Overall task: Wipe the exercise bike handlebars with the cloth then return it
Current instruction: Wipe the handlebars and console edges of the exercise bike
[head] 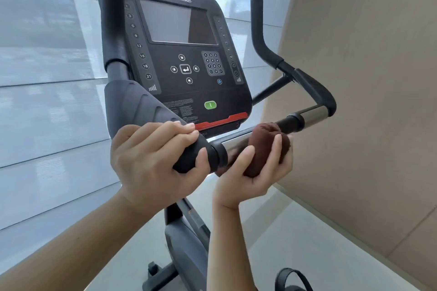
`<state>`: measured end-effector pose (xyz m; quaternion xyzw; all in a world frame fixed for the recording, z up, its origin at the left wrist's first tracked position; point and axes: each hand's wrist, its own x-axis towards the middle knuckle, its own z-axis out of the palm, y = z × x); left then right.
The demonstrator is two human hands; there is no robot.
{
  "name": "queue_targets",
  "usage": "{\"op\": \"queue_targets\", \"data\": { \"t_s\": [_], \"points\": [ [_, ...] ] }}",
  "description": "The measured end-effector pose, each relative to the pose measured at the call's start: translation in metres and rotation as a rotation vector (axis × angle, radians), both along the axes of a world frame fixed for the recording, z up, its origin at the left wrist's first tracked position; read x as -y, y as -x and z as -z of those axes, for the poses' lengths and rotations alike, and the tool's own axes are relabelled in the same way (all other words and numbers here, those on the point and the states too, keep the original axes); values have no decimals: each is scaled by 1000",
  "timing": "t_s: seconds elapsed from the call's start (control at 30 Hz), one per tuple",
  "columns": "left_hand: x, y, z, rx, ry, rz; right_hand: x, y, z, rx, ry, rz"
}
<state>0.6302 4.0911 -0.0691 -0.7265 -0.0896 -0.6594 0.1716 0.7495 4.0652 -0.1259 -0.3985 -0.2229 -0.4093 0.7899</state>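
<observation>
The exercise bike's handlebar [314, 114] runs across the middle of the head view, with black foam grips and shiny metal sensor sections. My left hand [151, 160] grips the black foam part of the near bar. My right hand [250, 172] holds a brown cloth [264, 139] wrapped from below around the metal section just right of my left hand. The cloth hides part of that bar.
The bike's black console [184, 54] with screen and keypad stands right behind the bar. An upright handle [259, 28] rises at the right. A beige wall [366, 78] is close on the right, a shaded window [47, 78] on the left. A pedal strap [293, 279] shows below.
</observation>
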Motion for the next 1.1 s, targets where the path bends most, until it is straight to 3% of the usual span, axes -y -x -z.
{"op": "queue_targets", "data": {
  "t_s": [0.13,0.27,0.47,0.63,0.73,0.87,0.97,1.1],
  "points": [
    [0,0,0,5,12,11,-3,38,10,86,65,-20],
    [-2,-1,2,28,5,30,14,4,10,226,231,55],
    [-2,-2,3,43,26,70,33,-56,-19,-118,276,-31],
    [0,3,3,-10,80,49,33,-4,-6,203,424,20],
    [7,6,5,-66,142,4,44,-19,-12,325,531,65],
    [24,-1,3,-125,222,-74,65,-94,-31,165,753,83],
    [53,-24,6,-278,260,-93,76,-148,-41,124,942,125],
    [74,-57,3,-444,387,-144,79,-173,-58,-17,955,30]
  ]
}}
